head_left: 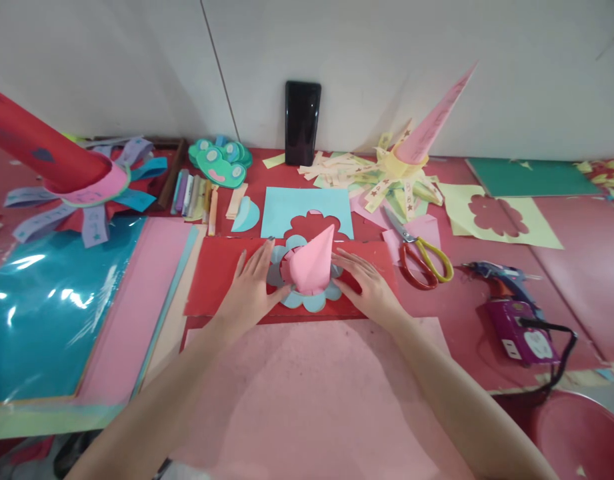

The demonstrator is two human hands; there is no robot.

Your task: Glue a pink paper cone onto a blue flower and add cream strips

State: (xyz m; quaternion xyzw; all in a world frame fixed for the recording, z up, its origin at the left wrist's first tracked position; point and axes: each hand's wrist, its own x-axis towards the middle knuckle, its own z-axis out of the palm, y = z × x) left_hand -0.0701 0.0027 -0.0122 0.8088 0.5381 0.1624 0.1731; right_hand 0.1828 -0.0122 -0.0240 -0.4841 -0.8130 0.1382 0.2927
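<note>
Red card (209, 280) underneath. Left hand (250, 283) and right hand (369, 285) on either side, thumbs and fingers spread apart. Blue scalloped flower (314, 303) lies between them. Pink cone (313, 265) stands on it, right of left hand, left of right; neither clearly nearer. Long axis steep, tip leaning rightward.
</note>
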